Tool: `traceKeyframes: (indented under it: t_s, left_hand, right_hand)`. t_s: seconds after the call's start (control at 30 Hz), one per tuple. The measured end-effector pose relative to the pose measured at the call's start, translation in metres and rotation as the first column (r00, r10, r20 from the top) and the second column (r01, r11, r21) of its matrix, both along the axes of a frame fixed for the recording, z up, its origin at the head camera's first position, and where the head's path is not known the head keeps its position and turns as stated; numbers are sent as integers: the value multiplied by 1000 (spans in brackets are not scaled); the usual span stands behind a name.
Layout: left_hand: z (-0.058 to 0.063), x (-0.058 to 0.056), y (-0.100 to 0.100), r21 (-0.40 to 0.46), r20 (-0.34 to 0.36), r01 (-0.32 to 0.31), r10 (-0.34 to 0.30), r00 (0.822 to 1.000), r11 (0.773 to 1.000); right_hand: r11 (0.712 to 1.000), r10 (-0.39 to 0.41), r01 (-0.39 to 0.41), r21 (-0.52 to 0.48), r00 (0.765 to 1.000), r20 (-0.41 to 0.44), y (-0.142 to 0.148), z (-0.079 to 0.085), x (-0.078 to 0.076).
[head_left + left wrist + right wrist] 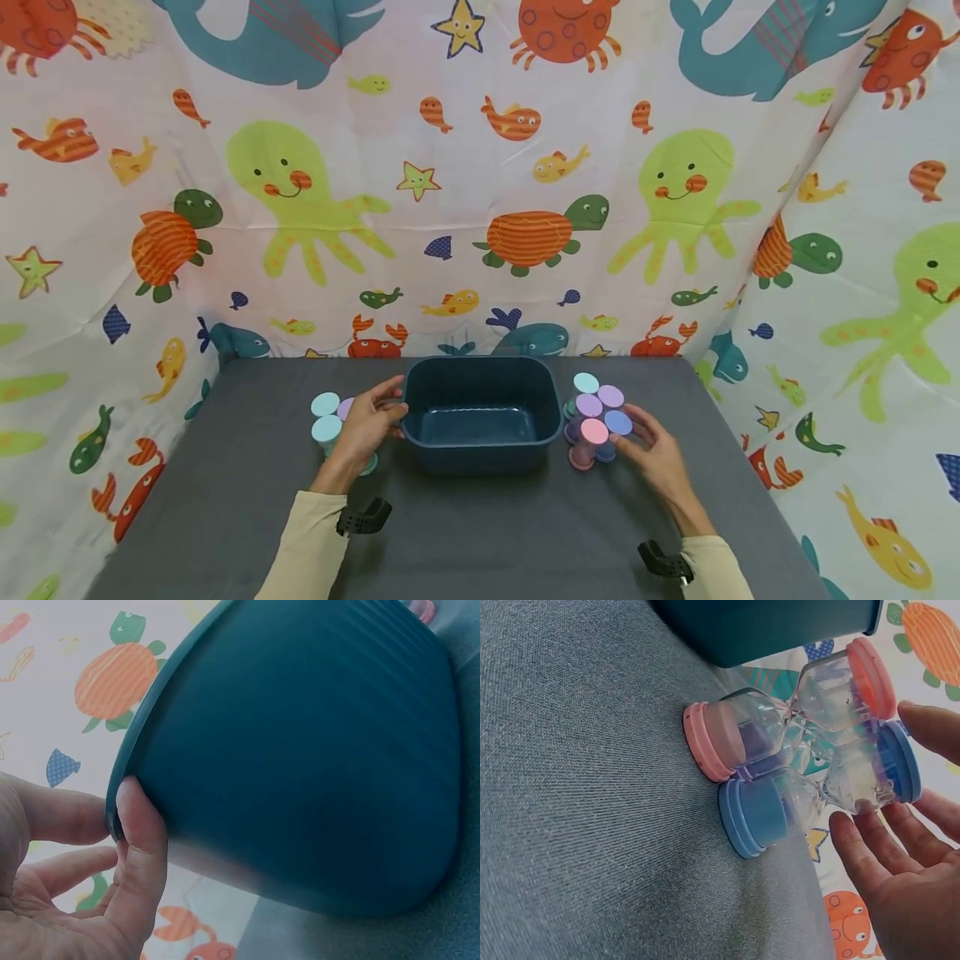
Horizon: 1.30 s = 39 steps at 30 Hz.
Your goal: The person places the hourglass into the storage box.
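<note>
Bin (480, 458) at the frame's centre, pinched at its edge by my left hand (369, 421), needed steadying, I judged from afar, while my spread right hand (660, 458), contact unclear, needed to close evenly around the blue hourglass (618, 422) right of centre, sparing the pink hourglass (595, 431).

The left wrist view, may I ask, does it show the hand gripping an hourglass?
No, it shows the left hand holding the dark teal bin by its rim.
</note>
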<state>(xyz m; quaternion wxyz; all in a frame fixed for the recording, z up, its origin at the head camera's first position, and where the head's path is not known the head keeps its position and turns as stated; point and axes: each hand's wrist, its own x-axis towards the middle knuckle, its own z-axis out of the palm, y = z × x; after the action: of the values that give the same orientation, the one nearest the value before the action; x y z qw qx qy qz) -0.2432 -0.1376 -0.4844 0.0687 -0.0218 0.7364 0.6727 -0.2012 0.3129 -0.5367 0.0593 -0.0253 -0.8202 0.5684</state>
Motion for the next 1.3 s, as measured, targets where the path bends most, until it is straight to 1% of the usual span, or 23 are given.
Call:
traceKeyframes:
  t_s: [0.17,0.37,0.5,0.63,0.73,0.93,1.03,1.2,1.3]
  left_hand:
    - [1,0,-3,14,-11,-11,11,1000,1000]
    - [1,0,-1,14,18,-1,1,1000,1000]
    - [-2,-1,-1,37,30,1,-3,1000,999]
    - [-2,-2,-1,58,36,3,-5,999,998]
    - [-2,-2,-2,66,43,-4,1,999,998]
    - [-2,-3,-2,70,44,-4,1,999,998]
    - [-3,-2,-3,69,45,-8,5,999,998]
    - [-6,-3,-4,65,52,-13,10,999,998]
    - [-6,-4,-4,69,46,-9,6,999,998]
  right_hand:
    - [1000,-6,6,9,1000,16,-2,0,-5]
    - [998,-27,24,50,998,58,1,-6,-3]
    - [997,-43,40,73,999,34,3,-7,-2]
    - [994,-61,60,92,998,6,5,-3,1]
    - [990,-69,69,125,998,-2,7,4,5]
    - [980,-95,101,173,995,-40,11,26,15]
    - [976,-112,120,181,992,-55,14,36,19]
    - [971,-127,145,189,986,-105,17,53,22]
    - [970,-139,158,185,984,-112,16,64,23]
